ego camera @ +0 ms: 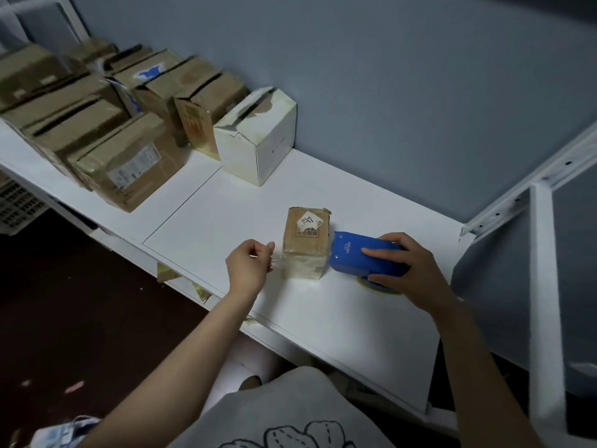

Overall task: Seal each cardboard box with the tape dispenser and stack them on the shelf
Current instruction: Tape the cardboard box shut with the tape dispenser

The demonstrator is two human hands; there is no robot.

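Gripping the blue tape dispenser [361, 257] from above, my right hand [412, 273] has its fingers curled over the top, and the dispenser's front sits right against the small cardboard box [307, 240] on the white shelf board [323, 318]. My left hand [248, 266] is just beside the box, fingers curled; I can't tell if it pinches tape. More cardboard boxes [129, 163] line the blue-grey wall [387, 92].

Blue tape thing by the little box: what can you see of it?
The blue plastic tape dispenser lies on the white shelf board, its nose right beside the small brown cardboard box. White lettering and two small dots mark its casing. The right hand grips it from above; a tape roll peeks out underneath.
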